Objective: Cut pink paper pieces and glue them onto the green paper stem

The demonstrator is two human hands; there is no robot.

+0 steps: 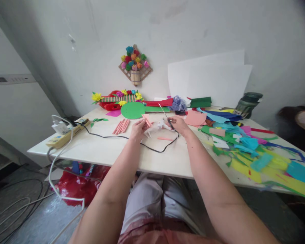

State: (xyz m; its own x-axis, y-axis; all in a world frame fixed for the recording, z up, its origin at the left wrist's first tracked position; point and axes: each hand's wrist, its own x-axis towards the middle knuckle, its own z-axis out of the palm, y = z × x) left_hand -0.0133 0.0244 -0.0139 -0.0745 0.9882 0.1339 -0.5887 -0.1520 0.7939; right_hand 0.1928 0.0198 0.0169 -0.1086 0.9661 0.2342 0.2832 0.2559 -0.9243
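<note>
My left hand (139,128) is closed, pinching a small pink paper piece (146,119) above the white table (101,149). My right hand (179,125) is closed on a thin tool with a black handle (167,119), apparently a glue gun, whose black cord (152,147) loops across the table. A white crumpled piece (156,128) lies between the two hands. A pink strip (164,138) rests just in front of them.
Pink paper rolls (121,126) and a green paper disc (133,110) lie at the left. A power strip (66,134) sits on the left edge. Coloured paper scraps (254,152) cover the right side. Paper flower crafts (118,99) and white sheets (208,79) stand at the wall.
</note>
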